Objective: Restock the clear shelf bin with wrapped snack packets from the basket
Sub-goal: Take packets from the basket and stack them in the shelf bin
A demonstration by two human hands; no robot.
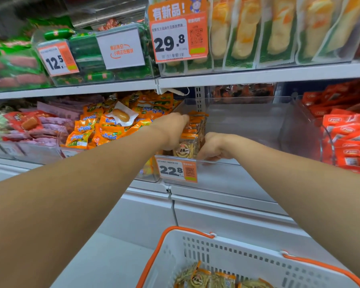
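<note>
My left grip (172, 129) and right grip (213, 147) are seemingly pinching packets (192, 132) in the clear bin (258, 121) tagged "22.8" (177, 170).

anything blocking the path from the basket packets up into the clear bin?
Nothing visible. The snack packets lie uncovered in the basket, and the clear shelf bin is open-topped and bare to the right of its packet row.

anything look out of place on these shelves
Yes: one white-wrapped sausage packet lies alone on top of the orange packets in the bin left of the clear shelf bin. It matches nothing around it, so it looks misplaced.
</note>
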